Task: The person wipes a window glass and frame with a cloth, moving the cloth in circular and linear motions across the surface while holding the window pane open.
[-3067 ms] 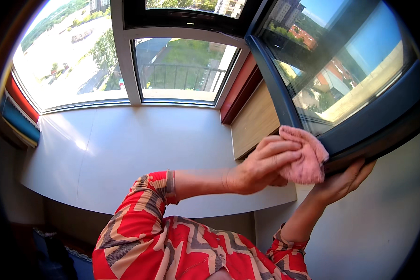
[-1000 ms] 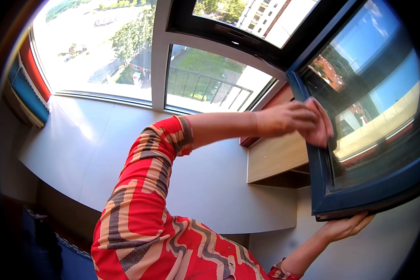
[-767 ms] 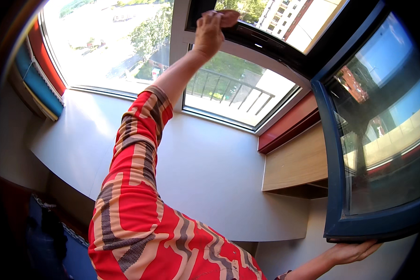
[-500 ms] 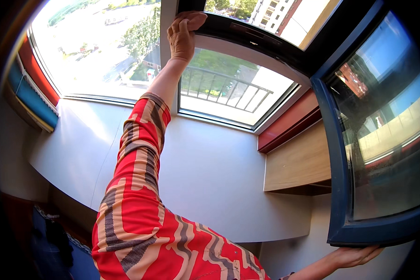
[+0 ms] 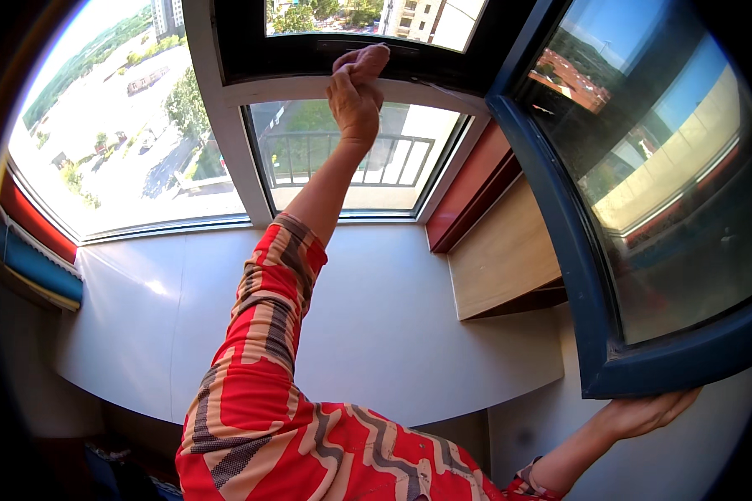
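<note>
My left hand (image 5: 356, 104) reaches up at the end of an arm in a red patterned sleeve. Its fingers are closed round a crumpled pink cloth (image 5: 369, 62), which presses against the lower rail of the black window frame (image 5: 301, 55). At the lower right, my right hand (image 5: 643, 415) holds the bottom edge of the swung-open window sash (image 5: 589, 334) from below. The sash has a dark blue frame and a glass pane (image 5: 685, 234) full of reflections. My right fingertips are partly hidden beneath it.
Below the windows a broad white ledge (image 5: 376, 317) curves across. A fixed pane with an outside railing (image 5: 393, 160) lies under the black frame. A wooden shelf unit (image 5: 505, 250) and red panel (image 5: 468, 188) stand to the right; a blue cushion-like item (image 5: 38, 259) sits far left.
My left hand has slid the pink cloth rightward along the lower rail, from its left corner toward the middle. My right hand stays under the sash. The whole view has shifted somewhat.
</note>
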`<state>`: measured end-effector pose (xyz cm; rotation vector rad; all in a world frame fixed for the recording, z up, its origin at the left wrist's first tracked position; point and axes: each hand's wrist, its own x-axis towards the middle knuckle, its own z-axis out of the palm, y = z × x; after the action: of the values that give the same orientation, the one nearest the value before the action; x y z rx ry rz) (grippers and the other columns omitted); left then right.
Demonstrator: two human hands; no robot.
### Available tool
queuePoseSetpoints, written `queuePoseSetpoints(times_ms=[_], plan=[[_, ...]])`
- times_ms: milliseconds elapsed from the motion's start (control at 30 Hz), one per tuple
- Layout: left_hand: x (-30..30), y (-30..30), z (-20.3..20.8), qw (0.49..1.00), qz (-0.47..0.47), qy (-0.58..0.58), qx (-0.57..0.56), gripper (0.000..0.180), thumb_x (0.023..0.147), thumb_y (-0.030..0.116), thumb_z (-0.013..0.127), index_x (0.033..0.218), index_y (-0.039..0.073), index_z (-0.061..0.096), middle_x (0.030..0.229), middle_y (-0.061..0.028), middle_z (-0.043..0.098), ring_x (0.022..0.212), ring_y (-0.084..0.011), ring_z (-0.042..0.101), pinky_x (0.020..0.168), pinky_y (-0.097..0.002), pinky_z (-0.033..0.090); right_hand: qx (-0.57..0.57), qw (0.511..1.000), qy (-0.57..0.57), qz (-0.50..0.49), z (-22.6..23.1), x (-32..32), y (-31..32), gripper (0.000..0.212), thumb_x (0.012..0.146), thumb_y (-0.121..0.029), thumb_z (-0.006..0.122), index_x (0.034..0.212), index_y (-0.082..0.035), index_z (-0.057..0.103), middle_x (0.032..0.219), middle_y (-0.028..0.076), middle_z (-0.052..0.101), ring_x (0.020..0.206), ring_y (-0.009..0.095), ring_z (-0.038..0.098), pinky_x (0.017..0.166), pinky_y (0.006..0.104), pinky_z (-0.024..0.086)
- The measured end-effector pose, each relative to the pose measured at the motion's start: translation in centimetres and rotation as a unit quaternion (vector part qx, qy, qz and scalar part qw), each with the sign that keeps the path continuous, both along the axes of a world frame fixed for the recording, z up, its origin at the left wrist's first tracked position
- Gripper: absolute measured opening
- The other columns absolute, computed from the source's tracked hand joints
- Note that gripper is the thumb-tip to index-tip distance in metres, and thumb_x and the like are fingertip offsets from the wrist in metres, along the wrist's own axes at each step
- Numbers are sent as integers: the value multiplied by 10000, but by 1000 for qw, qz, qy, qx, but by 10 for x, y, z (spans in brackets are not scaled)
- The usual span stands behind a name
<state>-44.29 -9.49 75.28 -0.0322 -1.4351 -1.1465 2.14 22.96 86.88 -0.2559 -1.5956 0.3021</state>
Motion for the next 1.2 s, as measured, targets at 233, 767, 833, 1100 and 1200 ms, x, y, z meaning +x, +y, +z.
queuePoseSetpoints(times_ms=[233,767,833,1100,1200], plan=[[30,108,72,935,-334,25,112,352,912,49,565,1260,-8,548,1057,-190,652,982,-295,660,883,-390,525,-92,984,62,141,8,-13,-8,608,1084,-364,347,1503,77,363,1440,233,428,1301,317,532,1052,397,506],[19,215,125,948,-315,33,26,486,1019,229,439,1428,-29,486,1428,-244,537,1351,-383,484,1135,-420,359,-139,939,69,306,22,-12,4,469,1098,-190,376,1493,63,385,1406,181,523,1221,229,538,1059,341,410],[-43,233,134,940,-327,-3,101,392,1023,186,428,1347,-6,538,1151,-151,572,985,-244,521,838,-347,399,-122,944,69,299,11,-37,-1,477,1104,-211,380,1503,52,382,1440,174,501,1241,232,528,1068,340,406],[44,221,393,888,-367,264,85,388,972,95,419,1321,51,580,1102,-99,588,1000,-180,500,880,-325,324,-91,944,43,313,-12,-59,-1,450,1101,-181,390,1486,51,408,1396,160,540,1225,225,533,1059,328,402],[159,206,473,765,-348,534,-88,469,938,62,403,1381,57,556,1338,-148,584,1339,-245,473,1176,-369,252,-76,949,35,303,-9,-57,-9,440,1097,-168,384,1478,50,417,1382,164,545,1215,229,540,1047,333,415]])
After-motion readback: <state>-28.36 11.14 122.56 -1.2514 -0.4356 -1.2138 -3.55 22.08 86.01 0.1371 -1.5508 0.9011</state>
